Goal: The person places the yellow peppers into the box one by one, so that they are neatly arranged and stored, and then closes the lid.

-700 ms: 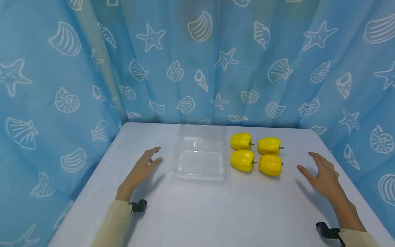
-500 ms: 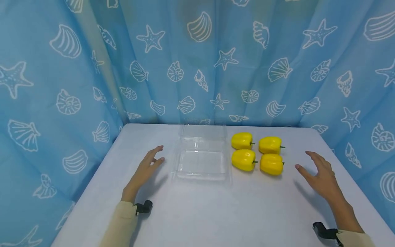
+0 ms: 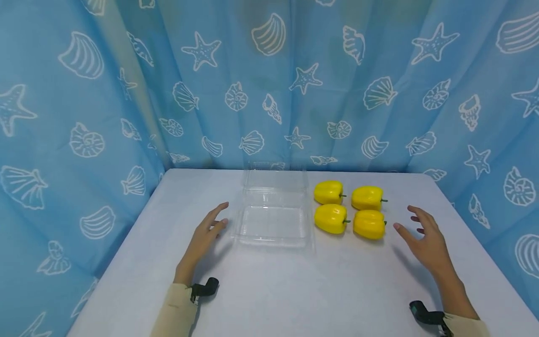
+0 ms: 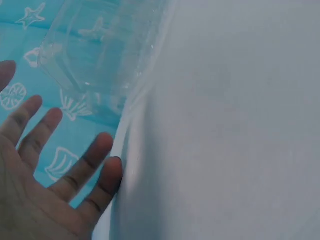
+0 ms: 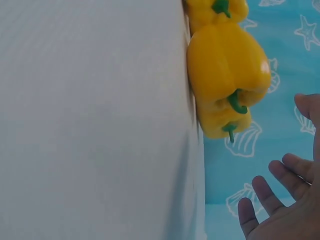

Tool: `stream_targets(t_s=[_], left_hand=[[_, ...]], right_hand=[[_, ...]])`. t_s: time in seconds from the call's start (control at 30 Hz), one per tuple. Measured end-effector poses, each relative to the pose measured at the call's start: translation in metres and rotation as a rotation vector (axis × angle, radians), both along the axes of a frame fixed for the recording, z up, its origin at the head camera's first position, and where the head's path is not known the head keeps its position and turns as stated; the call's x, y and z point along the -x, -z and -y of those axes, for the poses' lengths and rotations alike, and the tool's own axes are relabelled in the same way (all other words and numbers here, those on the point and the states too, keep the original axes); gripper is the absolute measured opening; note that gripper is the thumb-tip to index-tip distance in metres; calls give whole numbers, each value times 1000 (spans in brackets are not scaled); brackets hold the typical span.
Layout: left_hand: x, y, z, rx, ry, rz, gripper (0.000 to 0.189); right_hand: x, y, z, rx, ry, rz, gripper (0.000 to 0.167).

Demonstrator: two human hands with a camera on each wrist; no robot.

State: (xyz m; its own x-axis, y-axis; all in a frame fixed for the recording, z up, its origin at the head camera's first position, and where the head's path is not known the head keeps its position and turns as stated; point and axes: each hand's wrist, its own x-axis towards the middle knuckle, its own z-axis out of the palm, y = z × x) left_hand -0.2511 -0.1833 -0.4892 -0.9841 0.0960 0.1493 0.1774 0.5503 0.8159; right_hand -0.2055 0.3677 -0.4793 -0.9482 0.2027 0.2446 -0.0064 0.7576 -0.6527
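A clear plastic clamshell box [image 3: 273,222] stands on the table with its lid raised toward the back. Several yellow bell peppers with green stems lie just right of it in two rows; the front right pepper [image 3: 369,224] is the one closest to my right hand [image 3: 427,243]. That hand hovers to the right of the peppers, fingers spread and touching nothing. On the other side, my left hand [image 3: 205,238] hovers a little left of the box, apart from it, with loosely bent fingers. In the right wrist view a pepper [image 5: 227,65] shows its stem end.
A white cloth covers the table [image 3: 311,290]. Behind it and at both sides hangs a blue curtain [image 3: 311,112] with white shells and starfish. Each wrist carries a small black camera, the left one [image 3: 205,287] and the right one [image 3: 427,314].
Both hands have moved inward: the left to the right, nearer the clear box, and the right to the left, nearer the peppers. Box and peppers stay in place.
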Motion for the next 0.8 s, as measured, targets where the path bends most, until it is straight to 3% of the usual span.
stream_targets(t_s=[0.13,0.37,0.67,0.8], left_hand=[[0,3,0,-3,-14,23,52],[-4,10,1,-53,65,-4,51],[-5,11,0,-45,78,-12,51],[-5,13,0,-35,128,-23,51]], right_hand=[[4,3,5,-5,-4,-12,73],[8,13,8,3,-15,11,71],[10,16,11,-2,-80,21,75],[10,19,11,-28,-125,-3,76]])
